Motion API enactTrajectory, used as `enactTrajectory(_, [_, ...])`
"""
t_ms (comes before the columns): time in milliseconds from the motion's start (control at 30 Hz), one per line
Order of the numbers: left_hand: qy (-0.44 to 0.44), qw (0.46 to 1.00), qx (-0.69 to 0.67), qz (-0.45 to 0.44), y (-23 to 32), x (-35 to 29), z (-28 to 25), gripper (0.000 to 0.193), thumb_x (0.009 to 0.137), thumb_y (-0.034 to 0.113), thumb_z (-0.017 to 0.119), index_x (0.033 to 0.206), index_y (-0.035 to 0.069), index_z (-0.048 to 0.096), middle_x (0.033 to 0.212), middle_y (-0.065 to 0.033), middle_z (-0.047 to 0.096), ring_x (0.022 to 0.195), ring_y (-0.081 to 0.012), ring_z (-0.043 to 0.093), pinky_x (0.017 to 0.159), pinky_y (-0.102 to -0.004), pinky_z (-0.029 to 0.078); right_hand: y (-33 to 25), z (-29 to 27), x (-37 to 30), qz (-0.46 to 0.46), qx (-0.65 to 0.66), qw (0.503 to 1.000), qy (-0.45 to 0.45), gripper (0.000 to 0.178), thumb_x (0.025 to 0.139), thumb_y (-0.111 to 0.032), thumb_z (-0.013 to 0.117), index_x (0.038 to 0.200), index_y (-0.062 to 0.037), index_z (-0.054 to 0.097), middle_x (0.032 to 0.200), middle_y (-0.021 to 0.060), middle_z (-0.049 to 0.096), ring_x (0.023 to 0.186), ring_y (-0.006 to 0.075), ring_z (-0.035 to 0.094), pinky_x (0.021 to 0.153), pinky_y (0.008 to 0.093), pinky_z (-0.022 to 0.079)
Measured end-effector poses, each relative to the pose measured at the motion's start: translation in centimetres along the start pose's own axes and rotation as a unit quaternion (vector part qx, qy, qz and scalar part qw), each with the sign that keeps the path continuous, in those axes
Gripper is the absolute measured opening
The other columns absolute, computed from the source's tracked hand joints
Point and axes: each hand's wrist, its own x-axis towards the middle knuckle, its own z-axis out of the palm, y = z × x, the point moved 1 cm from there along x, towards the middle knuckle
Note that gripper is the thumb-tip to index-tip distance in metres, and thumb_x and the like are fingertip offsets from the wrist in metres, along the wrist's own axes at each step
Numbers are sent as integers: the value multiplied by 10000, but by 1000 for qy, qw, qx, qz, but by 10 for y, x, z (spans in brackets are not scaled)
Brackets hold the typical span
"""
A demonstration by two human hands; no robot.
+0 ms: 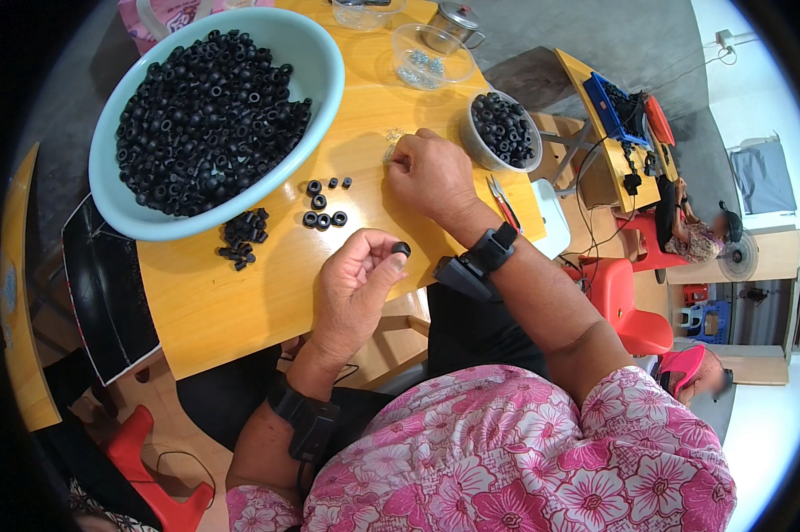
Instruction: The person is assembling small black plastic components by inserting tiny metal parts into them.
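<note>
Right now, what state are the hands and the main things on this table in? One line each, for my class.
Left hand: pinching a small black cylinder
Right hand: curled, grip hidden
Light-blue basin: uncovered, piled with black pieces
Clear tub: uncovered, heaped with black rings
Clear bowl: uncovered, silvery pieces inside
Metal pot: covered
Red-handled pliers: lying down, opening unclear
Black plugs: loosely heaped

No txt, labels, brands, nos. or signs legible anywhere in head cam view rn.
</note>
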Motion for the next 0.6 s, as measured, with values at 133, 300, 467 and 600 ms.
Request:
enactTrajectory(133, [1, 1000, 10, -6, 0, 0, 0, 113, 938, 80, 551, 1022, 6, 543, 893, -12, 542, 780, -66, 535, 775, -262, 501, 6, 2, -1, -13, 5, 1000, 10, 148, 730, -132, 562, 703, -10, 642, 785, 200, 611, 717, 392, 602, 665, 472, 488])
enactTrajectory(300, [0, 1000, 6, -5, 0, 0, 0, 112, 937, 77, 552, 1025, 8, 542, 895, -12, 541, 780, -66, 535, 778, -264, 502, 4, -3, -3, -30, 9, 999, 20, 148, 718, -142, 581, 667, -15, 637, 753, 186, 609, 685, 381, 604, 634, 460, 488])
enactTrajectory(467, [-3, 1000, 3, -2, -1, 0, 0, 111, 937, 73, 549, 1029, 11, 541, 898, -11, 539, 778, -68, 534, 777, -263, 500, 13, -4, -8, -50, 77, 994, 57, 113, 708, -141, 619, 673, -39, 651, 723, 145, 613, 656, 346, 609, 595, 425, 488])
enactTrajectory(600, [-1, 1000, -9, 1, 1, 0, 1, 109, 937, 69, 546, 1029, 11, 541, 903, -12, 540, 779, -70, 532, 775, -263, 498, 17, -6, -10, -38, 143, 988, 44, 73, 694, -122, 637, 682, -53, 659, 700, 122, 607, 633, 314, 612, 583, 396, 490])
